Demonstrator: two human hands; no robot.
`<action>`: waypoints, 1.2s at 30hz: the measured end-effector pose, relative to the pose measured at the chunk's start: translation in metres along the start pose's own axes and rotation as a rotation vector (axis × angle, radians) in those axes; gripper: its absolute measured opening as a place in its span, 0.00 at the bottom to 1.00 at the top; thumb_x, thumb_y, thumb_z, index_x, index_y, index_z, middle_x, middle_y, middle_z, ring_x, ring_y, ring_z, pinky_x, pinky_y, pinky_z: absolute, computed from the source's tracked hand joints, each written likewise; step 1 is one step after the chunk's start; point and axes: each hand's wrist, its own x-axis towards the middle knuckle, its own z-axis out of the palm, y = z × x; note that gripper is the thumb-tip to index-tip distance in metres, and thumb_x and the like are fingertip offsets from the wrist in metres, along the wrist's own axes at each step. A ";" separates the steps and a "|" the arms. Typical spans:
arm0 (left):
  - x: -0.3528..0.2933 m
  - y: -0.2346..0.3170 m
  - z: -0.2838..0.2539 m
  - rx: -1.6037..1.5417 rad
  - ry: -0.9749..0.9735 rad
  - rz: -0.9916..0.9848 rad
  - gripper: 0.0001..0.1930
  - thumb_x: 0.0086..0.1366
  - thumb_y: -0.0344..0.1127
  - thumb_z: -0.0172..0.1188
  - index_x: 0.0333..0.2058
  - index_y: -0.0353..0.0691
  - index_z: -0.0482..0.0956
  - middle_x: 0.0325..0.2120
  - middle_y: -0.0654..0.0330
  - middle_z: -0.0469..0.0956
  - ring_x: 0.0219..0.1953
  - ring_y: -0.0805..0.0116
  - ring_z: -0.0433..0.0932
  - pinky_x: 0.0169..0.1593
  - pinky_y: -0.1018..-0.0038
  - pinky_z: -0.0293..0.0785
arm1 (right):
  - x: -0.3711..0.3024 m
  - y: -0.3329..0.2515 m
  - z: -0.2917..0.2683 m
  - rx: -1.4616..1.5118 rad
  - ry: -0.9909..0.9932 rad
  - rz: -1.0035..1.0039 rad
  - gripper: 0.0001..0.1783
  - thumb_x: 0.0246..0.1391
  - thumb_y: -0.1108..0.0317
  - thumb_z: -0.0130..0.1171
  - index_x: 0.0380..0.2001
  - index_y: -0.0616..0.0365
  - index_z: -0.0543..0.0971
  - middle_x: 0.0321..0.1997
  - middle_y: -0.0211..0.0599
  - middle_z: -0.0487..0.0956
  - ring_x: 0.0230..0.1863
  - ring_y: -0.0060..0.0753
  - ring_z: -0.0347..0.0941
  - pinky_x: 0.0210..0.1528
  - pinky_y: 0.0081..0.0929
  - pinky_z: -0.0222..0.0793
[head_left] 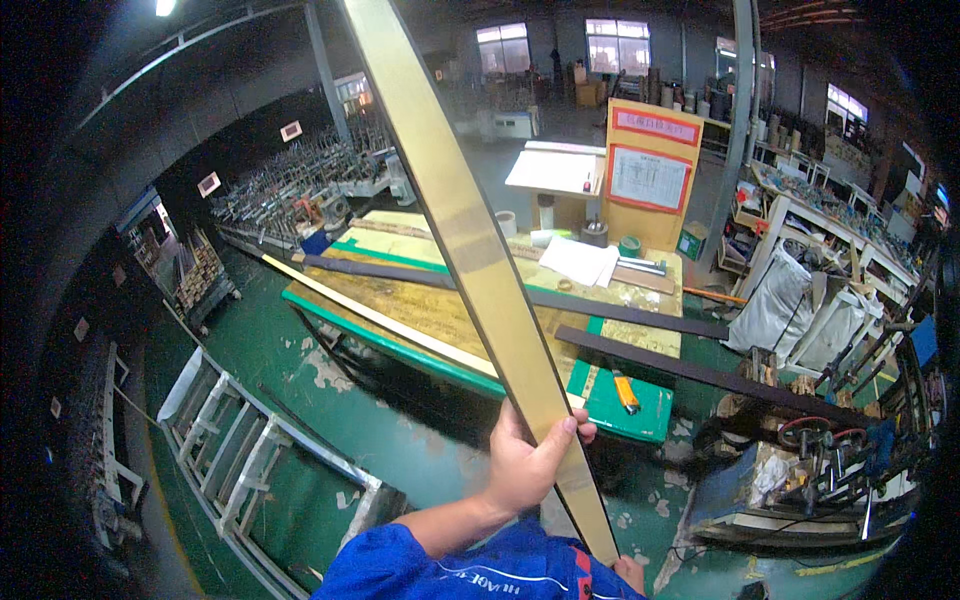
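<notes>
A long, flat, pale-yellow strip with dark edges (465, 215) rises at a slant from my waist, its far end leaving the top of the picture. My left hand (530, 455) is closed around its lower part, thumb across the face and fingertips curling over the right edge. Close to the strip's bottom end, my right hand (630, 574) shows only in part, its fingers against the edge. Behind the strip stands a green-edged worktable (400, 312) bearing a thin pale strip (390, 320), dark strips (640, 318) and an orange-yellow utility knife (625, 392).
White papers (580, 262), a tape roll (630, 246) and an orange-framed notice board (650, 175) are at the table's far side. A metal rack frame (255, 460) stands at left on the green floor. At right are white sacks (775, 305) and a machine with handwheels (805, 435).
</notes>
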 end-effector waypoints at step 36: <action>0.028 -0.058 -0.010 -0.623 -0.665 -0.023 0.58 0.54 0.80 0.61 0.67 0.36 0.59 0.43 0.51 0.79 0.47 0.58 0.82 0.54 0.61 0.79 | 0.193 -0.135 -0.049 -0.637 0.173 -0.069 0.22 0.43 0.53 0.70 0.32 0.59 0.77 0.30 0.52 0.76 0.35 0.60 0.73 0.40 0.53 0.69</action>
